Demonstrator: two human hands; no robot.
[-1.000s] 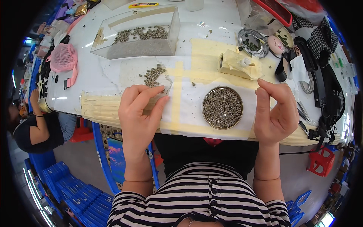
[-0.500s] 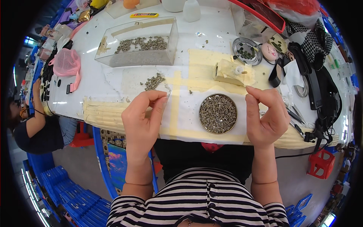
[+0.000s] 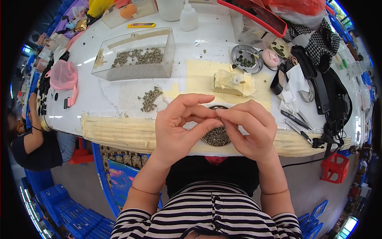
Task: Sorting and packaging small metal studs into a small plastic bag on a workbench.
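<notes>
My left hand and my right hand meet fingertip to fingertip over a round dish full of small metal pieces. Both hands pinch at the meeting point; whatever is between the fingertips is too small or hidden to name. The fingers cover much of the dish. To the left of my left hand lies a loose pile of similar small metal pieces. Beyond my right hand stands a block wrapped in masking tape, with a white nozzle-like part on top.
A clear box with more small pieces stands at far left. White squeeze bottle, red-framed tray and round metal dish are farther back. Tweezers and black straps lie right. A person sits at left.
My hands were apart, one on each side of the dish; they have come together above it, fingertips meeting. The whole view has shifted slightly.
</notes>
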